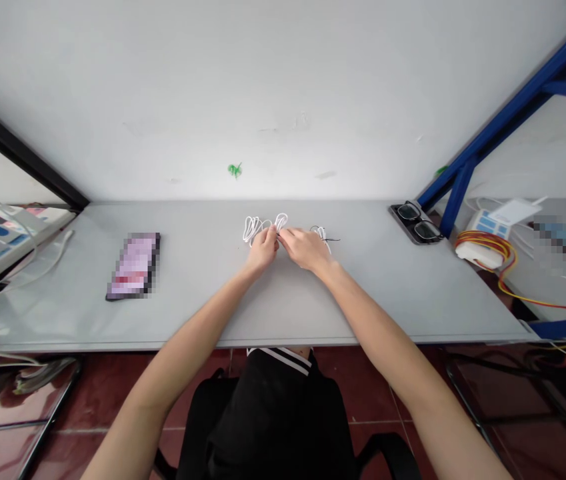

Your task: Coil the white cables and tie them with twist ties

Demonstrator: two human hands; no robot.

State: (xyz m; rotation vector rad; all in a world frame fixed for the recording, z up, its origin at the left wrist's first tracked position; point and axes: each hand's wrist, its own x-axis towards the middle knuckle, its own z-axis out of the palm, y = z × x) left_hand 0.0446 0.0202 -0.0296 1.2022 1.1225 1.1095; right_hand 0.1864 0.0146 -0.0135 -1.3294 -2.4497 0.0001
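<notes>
Close together over the middle of the table, both my hands are closed at a coiled white cable (281, 219), whose loop sticks up between them. My left hand (263, 245) pinches it from the left, thumb up. My right hand (307, 248) has its fingers pressed together at the same spot; a small dark bit shows between the fingertips, too small to name. Another white cable coil (251, 229) lies just beyond my left hand. Partly hidden behind my right hand is a further white cable bundle (321, 233), with a thin black tie (333, 239) sticking out.
A phone (133, 265) lies on the grey table (203, 267) at left. Eyeglasses (427, 230) rest on a dark case at back right. Power strips with cords (13, 237) stand far left; red and yellow wires (487, 241) loop at right beside a blue frame (457, 197).
</notes>
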